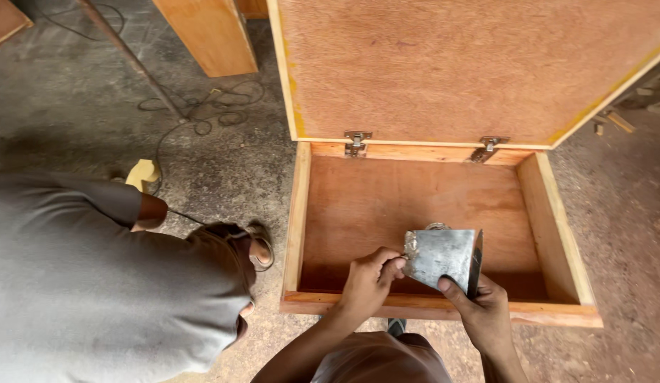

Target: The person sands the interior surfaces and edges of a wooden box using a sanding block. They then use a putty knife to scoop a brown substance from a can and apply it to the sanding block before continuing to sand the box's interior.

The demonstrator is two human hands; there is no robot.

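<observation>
My right hand [484,312] grips a flat, grey metal scraper blade [443,255] by its lower right corner, holding it above the front rim of an open wooden box [443,306]. My left hand [370,278] is closed with its fingertips pinching at the blade's left edge, where pale filler is stuck. The box is shallow and made of reddish plywood. Its lid [450,67] stands raised behind on two metal hinges [357,142].
Another person in a grey shirt [96,284] crouches at the left, close to the box's left wall. A black cable [202,113] and a metal rod [131,60] lie on the dusty concrete floor. A wooden board [213,35] stands at the back.
</observation>
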